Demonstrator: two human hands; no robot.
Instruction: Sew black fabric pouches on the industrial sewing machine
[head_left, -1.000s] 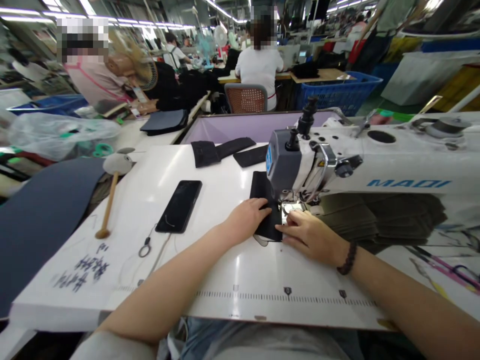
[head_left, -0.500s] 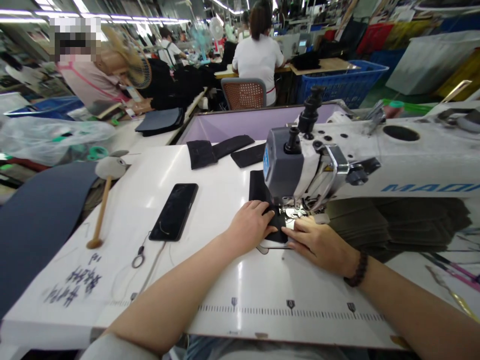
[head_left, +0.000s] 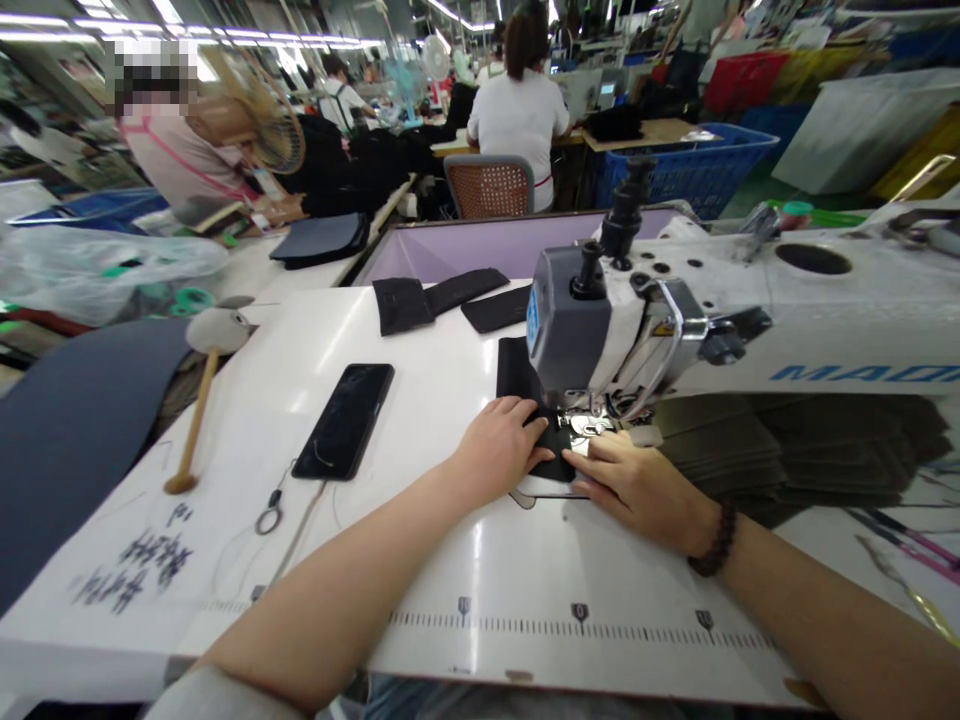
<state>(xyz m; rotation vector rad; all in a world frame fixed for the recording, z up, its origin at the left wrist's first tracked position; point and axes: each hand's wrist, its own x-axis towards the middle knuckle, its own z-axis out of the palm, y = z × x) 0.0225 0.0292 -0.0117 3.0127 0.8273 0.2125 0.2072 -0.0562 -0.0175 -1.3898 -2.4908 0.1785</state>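
A strip of black fabric [head_left: 516,362] lies on the sewing machine's bed, running under the grey machine head [head_left: 568,325]. My left hand [head_left: 501,448] rests palm down on its left side, fingers spread out and pressing it flat. At the fabric's right edge, my right hand [head_left: 637,490] touches with an outstretched index fingertip; its thumb is apart, lower down. The metal needle plate [head_left: 592,426] shows just beyond my right fingers. The needle itself is hidden among the presser parts.
Folded black fabric pieces [head_left: 403,305] lie behind the machine head. To the left are a phone [head_left: 345,420] and a wooden-handled mallet [head_left: 199,410]. Stacked dark olive fabric [head_left: 795,445] sits under the machine arm [head_left: 847,310]. Co-workers sit further back.
The view has shifted slightly. Both hands and the black fabric hold nearly the same positions at the machine.
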